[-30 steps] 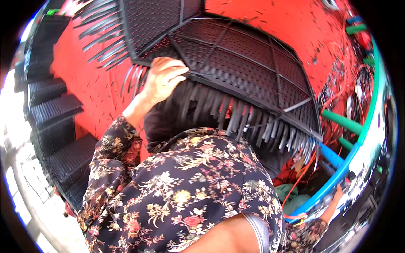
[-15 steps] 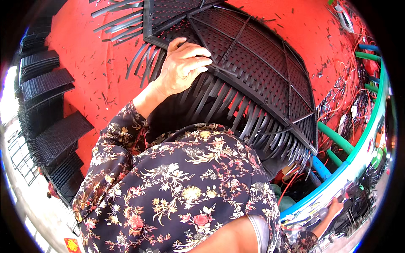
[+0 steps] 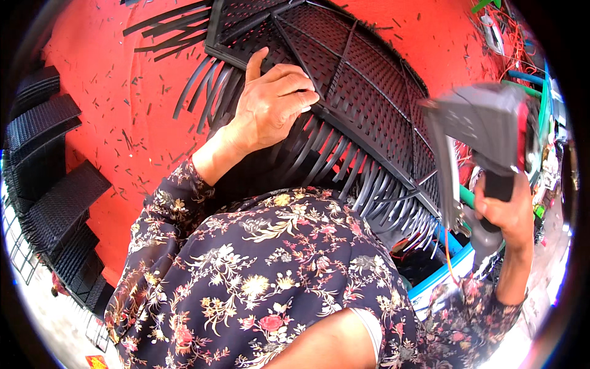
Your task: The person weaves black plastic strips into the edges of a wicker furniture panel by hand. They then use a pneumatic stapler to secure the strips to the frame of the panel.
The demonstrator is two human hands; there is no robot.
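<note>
A black woven panel on a metal frame lies across my front, with loose flat strips hanging in a row from its near edge. My left hand rests at that edge, fingers curled and closed on the frame bar, the index finger raised. On the right, my right hand grips the black handle of a grey staple gun, which is blurred by motion. It is held up beside the panel's right end. An orange cord hangs below the gun.
Stacks of black woven panels stand at the left. The red floor covering is strewn with short black scraps. At the right are a blue curved rim, a green bar and tangled cords.
My right hand has risen from the lower right and now holds the staple gun up beside the panel. My left hand stays at the panel edge; the view has shifted slightly.
</note>
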